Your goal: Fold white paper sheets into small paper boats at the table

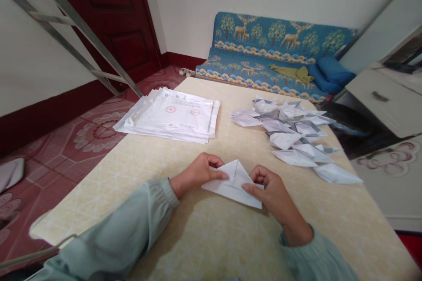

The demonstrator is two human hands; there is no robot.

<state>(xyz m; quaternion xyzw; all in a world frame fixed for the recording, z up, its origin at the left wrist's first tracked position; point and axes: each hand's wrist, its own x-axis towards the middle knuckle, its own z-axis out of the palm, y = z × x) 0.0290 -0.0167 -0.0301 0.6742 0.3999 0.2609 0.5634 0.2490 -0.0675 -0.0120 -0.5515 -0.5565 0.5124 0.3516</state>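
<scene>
A sheet of white paper (232, 186), folded into a triangle with a band along its lower edge, is between my two hands just above the table. My left hand (206, 170) pinches its left side, the thumb lying on the front face and the fingers curled behind. On the right side, my right hand (268, 189) grips the paper in the same way, thumb in front. The peak of the triangle points away from me, and a crease runs down from it. What the fingertips do behind the paper is hidden.
Several folded paper boats (296, 134) lie clustered at the table's right. A stack of printed sheets (184, 116) with red stamps sits at the far left of the cream table (138, 171). Beyond are a blue patterned sofa (263, 48) and a metal ladder (82, 28).
</scene>
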